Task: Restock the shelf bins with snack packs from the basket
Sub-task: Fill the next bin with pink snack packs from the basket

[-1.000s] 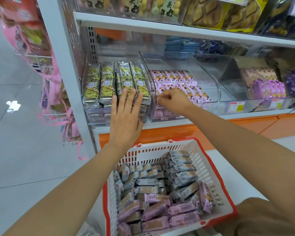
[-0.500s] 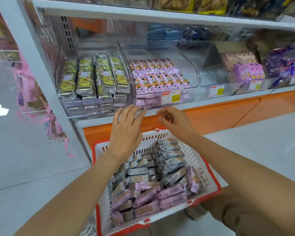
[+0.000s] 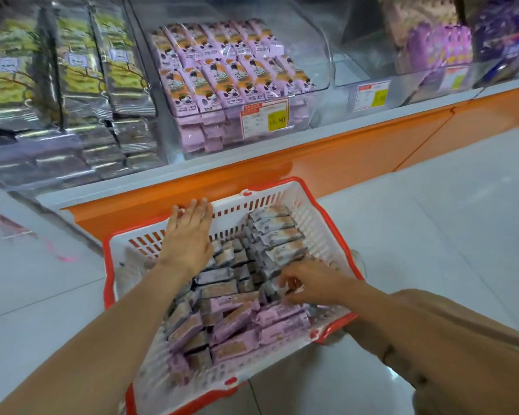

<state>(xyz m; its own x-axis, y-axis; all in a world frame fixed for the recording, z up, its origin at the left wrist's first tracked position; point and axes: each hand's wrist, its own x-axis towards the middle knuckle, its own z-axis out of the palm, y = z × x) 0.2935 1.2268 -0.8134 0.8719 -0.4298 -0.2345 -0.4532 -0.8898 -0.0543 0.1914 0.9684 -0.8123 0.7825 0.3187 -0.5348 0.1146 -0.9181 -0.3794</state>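
Pink and grey snack packs [image 3: 237, 322] fill the white, red-rimmed basket [image 3: 321, 229] on the pale tiled floor [image 3: 432, 220]. Over its far left corner the left hand [image 3: 189, 235] hovers flat, fingers spread, holding nothing. The right hand [image 3: 309, 284] curls among the packs; its grip is blurred. Beyond the basket, clear shelf bins [image 3: 231, 73] sit above an orange base [image 3: 342, 163].

A price tag [image 3: 265, 117] stands on the front wall of the clear bin [image 3: 318, 55] holding pink snack packs; its yellow patch reads roughly "15.80". Its smaller print is too blurred to read.
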